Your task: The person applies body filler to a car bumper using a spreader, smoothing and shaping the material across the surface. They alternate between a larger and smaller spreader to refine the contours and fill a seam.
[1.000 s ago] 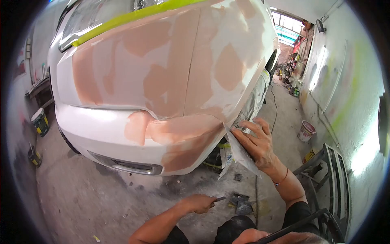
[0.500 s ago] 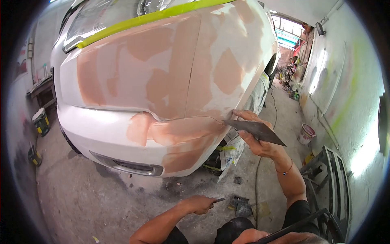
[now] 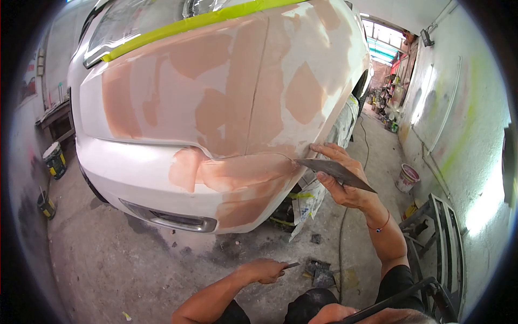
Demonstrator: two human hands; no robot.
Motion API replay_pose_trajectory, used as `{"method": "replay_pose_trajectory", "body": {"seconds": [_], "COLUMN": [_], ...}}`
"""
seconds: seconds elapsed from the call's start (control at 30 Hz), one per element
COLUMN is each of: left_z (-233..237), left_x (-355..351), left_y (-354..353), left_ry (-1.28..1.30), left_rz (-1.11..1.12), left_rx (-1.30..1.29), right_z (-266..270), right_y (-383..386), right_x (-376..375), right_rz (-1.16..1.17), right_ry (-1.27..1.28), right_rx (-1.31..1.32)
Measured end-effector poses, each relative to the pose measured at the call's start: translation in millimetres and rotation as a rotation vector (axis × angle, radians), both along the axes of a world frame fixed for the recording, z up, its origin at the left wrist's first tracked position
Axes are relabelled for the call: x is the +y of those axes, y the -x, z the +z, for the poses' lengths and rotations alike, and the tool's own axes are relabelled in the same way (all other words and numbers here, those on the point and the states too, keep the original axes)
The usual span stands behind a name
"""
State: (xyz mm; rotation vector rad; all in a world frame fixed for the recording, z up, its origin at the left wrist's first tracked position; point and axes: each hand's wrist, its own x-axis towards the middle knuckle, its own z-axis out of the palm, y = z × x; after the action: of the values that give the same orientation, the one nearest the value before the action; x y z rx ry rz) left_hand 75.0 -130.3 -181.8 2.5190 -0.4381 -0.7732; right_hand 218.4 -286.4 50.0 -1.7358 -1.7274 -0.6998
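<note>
A white car body (image 3: 162,173) fills the upper left, patched with pink-brown filler (image 3: 237,173) on its bumper and fender. My right hand (image 3: 342,181) grips a wide flat metal spreader blade (image 3: 334,170) whose tip rests at the seam between bumper and fender. My left hand (image 3: 264,270) is low near the floor, closed around a small tool handle (image 3: 291,265). Yellow-green masking tape (image 3: 189,24) runs along the upper panel edge by the headlight.
Paint tins (image 3: 54,159) stand on the concrete floor at left. A pink bucket (image 3: 407,177) sits by the right wall, with a metal rack (image 3: 445,237) nearer me. Masking paper (image 3: 305,208) hangs in the wheel arch. A cable (image 3: 366,143) trails down the passage.
A second ago my right hand was lower at the masking paper by the wheel arch. It then rose with the spreader blade to the bumper seam and holds there. The left hand stayed put.
</note>
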Motion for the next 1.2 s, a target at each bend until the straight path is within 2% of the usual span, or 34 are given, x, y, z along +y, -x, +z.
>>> {"method": "replay_pose_trajectory", "body": {"seconds": [0.13, 0.2, 0.43, 0.5, 0.6, 0.83, 1.2], "left_z": [2, -1, -2, -2, -5, -2, 2], "left_x": [-1, -1, 0, 0, 1, 1, 3], "left_y": [-1, -1, -3, -4, -4, 0, 0], "left_ry": [-0.001, 0.0, 0.008, 0.008, 0.01, -0.001, 0.045], "left_rz": [-0.012, -0.016, -0.02, -0.021, -0.024, -0.008, -0.003], "left_rx": [0.005, 0.0, 0.003, 0.005, 0.011, 0.0, 0.029], "right_z": [2, 3, 0, 4, 2, -5, -7], "right_y": [1, 1, 1, 4, 0, -3, 0], "right_x": [-1, 0, 2, 3, 1, 0, -8], "right_rz": [-0.026, 0.002, -0.007, -0.016, -0.047, -0.005, -0.04], "right_ry": [0.01, 0.027, -0.017, 0.024, 0.036, -0.02, 0.029], "right_rx": [-0.008, -0.116, -0.038, -0.153, -0.184, -0.112, -0.09]}}
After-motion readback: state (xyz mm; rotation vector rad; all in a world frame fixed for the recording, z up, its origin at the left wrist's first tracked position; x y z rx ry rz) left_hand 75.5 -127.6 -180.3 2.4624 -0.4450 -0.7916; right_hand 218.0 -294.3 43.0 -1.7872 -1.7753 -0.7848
